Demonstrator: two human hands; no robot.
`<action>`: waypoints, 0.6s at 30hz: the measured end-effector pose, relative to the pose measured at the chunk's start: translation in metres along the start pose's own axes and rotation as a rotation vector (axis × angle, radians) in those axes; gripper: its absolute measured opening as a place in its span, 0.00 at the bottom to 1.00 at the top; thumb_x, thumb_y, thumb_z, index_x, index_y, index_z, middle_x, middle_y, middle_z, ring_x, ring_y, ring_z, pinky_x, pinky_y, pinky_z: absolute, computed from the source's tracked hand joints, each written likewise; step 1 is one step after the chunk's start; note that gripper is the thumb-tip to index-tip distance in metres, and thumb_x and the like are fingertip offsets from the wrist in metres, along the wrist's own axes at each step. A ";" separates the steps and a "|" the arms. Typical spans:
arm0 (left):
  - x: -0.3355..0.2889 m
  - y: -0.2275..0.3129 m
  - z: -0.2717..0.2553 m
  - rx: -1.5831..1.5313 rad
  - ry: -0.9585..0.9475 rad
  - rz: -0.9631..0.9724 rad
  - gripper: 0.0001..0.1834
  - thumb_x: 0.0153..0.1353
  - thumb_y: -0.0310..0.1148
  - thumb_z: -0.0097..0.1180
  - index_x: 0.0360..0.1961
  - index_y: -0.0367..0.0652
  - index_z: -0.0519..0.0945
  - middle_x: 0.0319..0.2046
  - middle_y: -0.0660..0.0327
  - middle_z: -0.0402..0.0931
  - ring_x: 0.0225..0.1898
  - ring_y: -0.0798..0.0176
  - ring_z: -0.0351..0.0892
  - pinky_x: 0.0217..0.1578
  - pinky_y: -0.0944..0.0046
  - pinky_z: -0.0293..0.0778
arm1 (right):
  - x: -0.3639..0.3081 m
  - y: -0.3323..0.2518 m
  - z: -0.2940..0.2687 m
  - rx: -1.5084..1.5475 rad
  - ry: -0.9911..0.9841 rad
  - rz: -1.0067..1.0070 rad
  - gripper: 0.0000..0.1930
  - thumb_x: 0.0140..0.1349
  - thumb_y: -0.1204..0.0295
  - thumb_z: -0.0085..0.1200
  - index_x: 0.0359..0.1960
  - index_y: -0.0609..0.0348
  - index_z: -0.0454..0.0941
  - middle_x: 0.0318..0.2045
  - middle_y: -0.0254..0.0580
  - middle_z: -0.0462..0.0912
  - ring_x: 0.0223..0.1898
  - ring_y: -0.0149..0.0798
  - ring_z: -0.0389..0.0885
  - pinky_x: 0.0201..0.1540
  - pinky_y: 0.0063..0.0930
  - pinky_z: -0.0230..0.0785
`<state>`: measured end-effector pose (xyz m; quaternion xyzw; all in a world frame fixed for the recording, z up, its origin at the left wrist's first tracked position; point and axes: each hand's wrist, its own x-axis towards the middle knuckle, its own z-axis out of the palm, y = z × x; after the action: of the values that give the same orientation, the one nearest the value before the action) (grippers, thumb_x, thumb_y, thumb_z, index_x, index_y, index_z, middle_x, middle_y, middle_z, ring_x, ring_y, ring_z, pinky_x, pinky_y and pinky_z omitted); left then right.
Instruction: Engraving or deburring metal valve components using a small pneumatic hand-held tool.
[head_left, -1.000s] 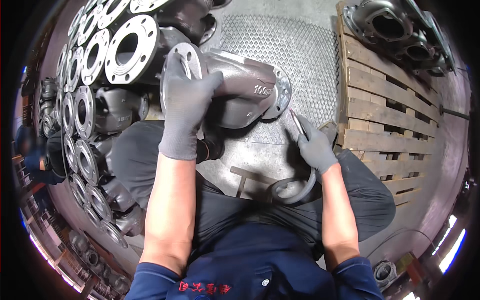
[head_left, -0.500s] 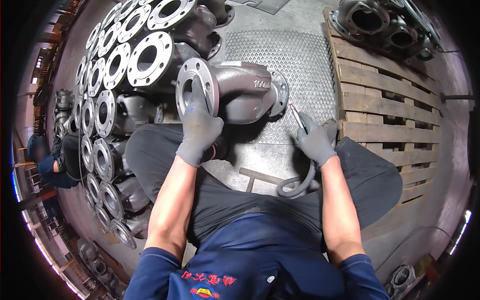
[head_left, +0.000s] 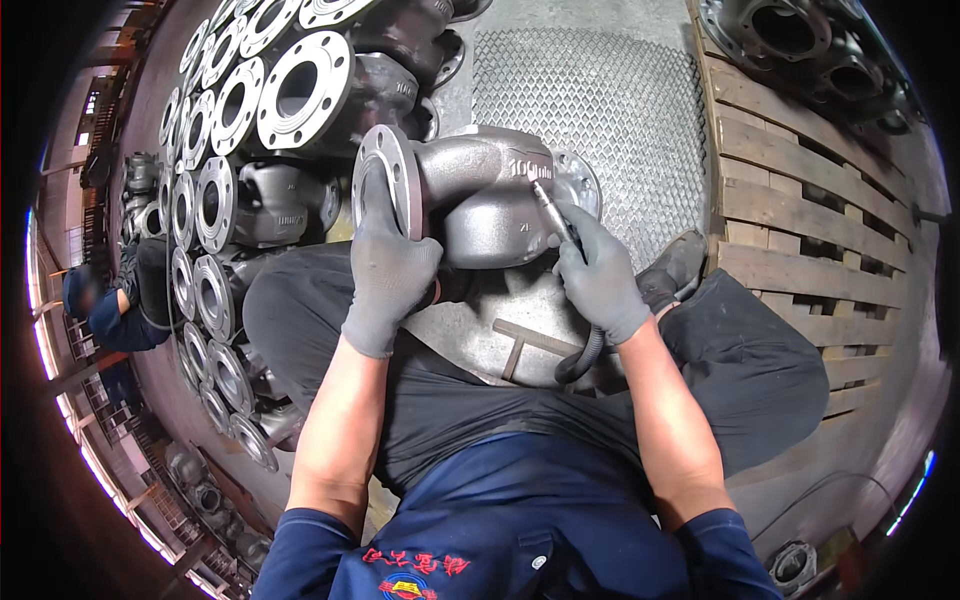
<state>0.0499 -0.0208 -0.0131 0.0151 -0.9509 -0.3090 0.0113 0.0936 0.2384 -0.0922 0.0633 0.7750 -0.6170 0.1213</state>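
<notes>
Of the two gloved hands, the left hand (head_left: pixel 392 270) is closed on the left-end flange (head_left: pixel 405 175) of a dark grey cast-metal valve body (head_left: pixel 470 170), its fingers over the flange opening and its thumb at the rim. The right hand (head_left: pixel 600 270) is wrapped around a slim, pen-shaped metal tool (head_left: pixel 551 212), which slants up and leftward to the raised lettering on the casting; whether its tip touches the surface cannot be told.

The valve body lies crosswise in front of the person's bent legs, between the two hands, with its right-end flange (head_left: pixel 581 180) partly behind the tool and the right hand. What supports it underneath is hidden. Below the right hand, a dark hose (head_left: pixel 582 366) curves near a T-shaped metal piece (head_left: pixel 535 336) by the dark trousers (head_left: pixel 300 290).

Beyond the casting, a diamond-patterned metal mesh (head_left: pixel 600 100) covers part of the grey floor (head_left: pixel 535 14). On the left stand close-packed flanged castings (head_left: pixel 332 100), many with bright ring faces turned toward the left. On the right is a slatted wooden pallet (head_left: pixel 800 205), with more dark castings (head_left: pixel 790 35) near its far end. At the far left, another person (head_left: pixel 125 315) in dark clothing is visible.
</notes>
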 end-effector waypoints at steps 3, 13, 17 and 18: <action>0.000 -0.005 0.001 -0.055 0.013 -0.007 0.59 0.45 0.20 0.59 0.84 0.37 0.55 0.76 0.42 0.68 0.77 0.41 0.66 0.75 0.55 0.62 | 0.006 0.003 0.007 -0.156 0.088 -0.248 0.29 0.66 0.81 0.50 0.71 0.59 0.75 0.56 0.63 0.85 0.57 0.64 0.85 0.64 0.48 0.76; 0.005 -0.008 -0.001 -0.036 0.040 0.021 0.56 0.46 0.20 0.59 0.82 0.33 0.57 0.75 0.40 0.68 0.76 0.43 0.68 0.74 0.56 0.63 | 0.028 -0.004 -0.007 -0.169 -0.082 -0.224 0.30 0.65 0.80 0.52 0.72 0.55 0.77 0.60 0.63 0.84 0.62 0.61 0.84 0.67 0.45 0.75; 0.005 -0.015 0.002 -0.017 0.051 0.036 0.56 0.47 0.20 0.58 0.82 0.32 0.57 0.75 0.39 0.69 0.75 0.43 0.70 0.73 0.57 0.65 | 0.039 -0.009 -0.011 -0.202 -0.137 -0.190 0.31 0.66 0.78 0.53 0.73 0.51 0.76 0.64 0.64 0.82 0.66 0.60 0.81 0.69 0.42 0.73; 0.005 -0.015 0.002 -0.011 0.050 0.044 0.56 0.47 0.20 0.58 0.83 0.32 0.56 0.75 0.39 0.69 0.75 0.43 0.71 0.72 0.57 0.67 | 0.040 -0.013 -0.014 -0.203 -0.137 -0.190 0.31 0.66 0.78 0.53 0.73 0.51 0.76 0.64 0.64 0.82 0.66 0.60 0.81 0.69 0.42 0.73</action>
<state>0.0453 -0.0317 -0.0231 0.0018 -0.9486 -0.3136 0.0420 0.0501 0.2473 -0.0882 -0.0651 0.8256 -0.5473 0.1207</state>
